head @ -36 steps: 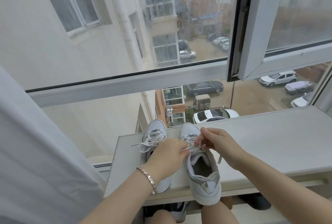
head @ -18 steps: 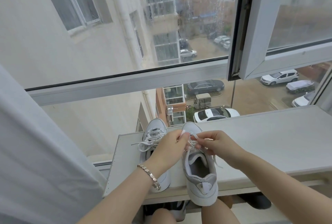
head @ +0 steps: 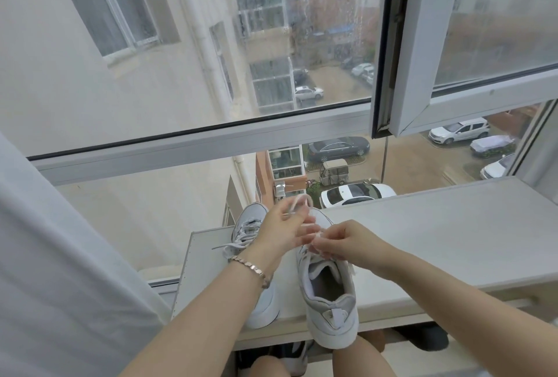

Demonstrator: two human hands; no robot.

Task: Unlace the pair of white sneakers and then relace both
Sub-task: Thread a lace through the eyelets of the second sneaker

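Between the hands, the lace hung limp: left hand held its loop, right hand pinched it at the sneaker; soft, likely best gripped near eyelets

A single wide-angle camera, worn on the head, looks forward and down over the desk from close above its near edge, facing the window behind the desk.

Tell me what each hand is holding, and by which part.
The left hand holds a pulled-up loop of the lace from the right-side sneaker. The right hand pinches that lace close to the eyelets.
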